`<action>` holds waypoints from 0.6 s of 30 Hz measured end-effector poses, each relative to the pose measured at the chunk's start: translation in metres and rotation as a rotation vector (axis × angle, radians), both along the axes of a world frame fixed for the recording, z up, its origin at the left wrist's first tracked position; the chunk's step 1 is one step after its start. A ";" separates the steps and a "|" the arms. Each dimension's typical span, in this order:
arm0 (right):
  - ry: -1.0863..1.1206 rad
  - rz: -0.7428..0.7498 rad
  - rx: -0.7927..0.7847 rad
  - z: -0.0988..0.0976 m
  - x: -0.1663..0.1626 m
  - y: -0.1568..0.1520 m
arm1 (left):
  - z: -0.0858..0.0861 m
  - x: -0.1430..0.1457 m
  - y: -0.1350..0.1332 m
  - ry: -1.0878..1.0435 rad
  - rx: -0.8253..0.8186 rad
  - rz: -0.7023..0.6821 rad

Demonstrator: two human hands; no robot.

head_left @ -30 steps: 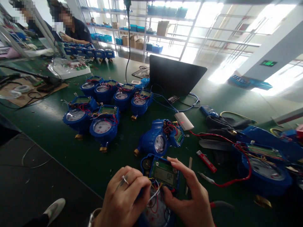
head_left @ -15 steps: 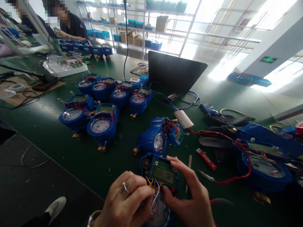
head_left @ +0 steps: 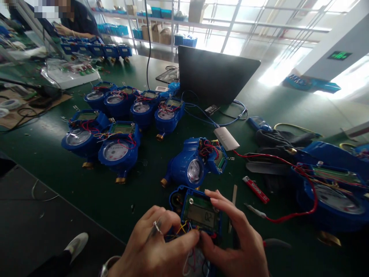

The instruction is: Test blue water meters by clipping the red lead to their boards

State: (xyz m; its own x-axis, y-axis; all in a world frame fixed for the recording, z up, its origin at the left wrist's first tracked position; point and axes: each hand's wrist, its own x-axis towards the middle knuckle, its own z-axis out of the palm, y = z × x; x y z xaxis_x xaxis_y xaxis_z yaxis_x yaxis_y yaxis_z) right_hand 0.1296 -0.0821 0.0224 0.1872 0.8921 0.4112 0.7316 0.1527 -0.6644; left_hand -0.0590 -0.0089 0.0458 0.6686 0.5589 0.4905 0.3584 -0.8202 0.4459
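Blue meter (head_left: 198, 215) lies open on the table between both hands: left hand (head_left: 155, 246) pinches its loose wires (head_left: 184, 229), right hand (head_left: 236, 238) grips the display board (head_left: 201, 213). Wiring looks unfinished, cover off.

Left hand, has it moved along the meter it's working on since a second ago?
Yes. The left hand has slid rightward across the meter, its fingertips now meeting the right hand.

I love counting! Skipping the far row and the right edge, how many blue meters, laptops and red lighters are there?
Blue meters: 8 (left bunch 6, middle meter 1, held meter 1, in left hand and right hand)
Laptop: 1
Red lighter: 1
Total: 10
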 end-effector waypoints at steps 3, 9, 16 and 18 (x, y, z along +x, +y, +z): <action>0.013 0.021 -0.012 0.000 0.000 -0.001 | 0.002 -0.002 0.004 -0.015 -0.006 -0.037; 0.057 0.049 -0.015 0.003 0.000 -0.001 | -0.001 -0.008 0.011 -0.027 -0.063 -0.143; 0.068 0.048 -0.029 0.001 0.000 -0.003 | -0.001 -0.012 0.014 -0.006 -0.059 -0.152; 0.068 0.054 -0.030 0.000 0.001 -0.003 | -0.001 -0.011 0.015 -0.032 -0.043 -0.123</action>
State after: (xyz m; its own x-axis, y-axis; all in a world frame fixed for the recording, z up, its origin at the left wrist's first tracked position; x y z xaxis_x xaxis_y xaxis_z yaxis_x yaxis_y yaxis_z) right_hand 0.1308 -0.0851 0.0225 0.1654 0.9135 0.3718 0.6761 0.1694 -0.7171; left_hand -0.0698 0.0057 0.0445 0.7181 0.4942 0.4900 0.2413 -0.8372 0.4907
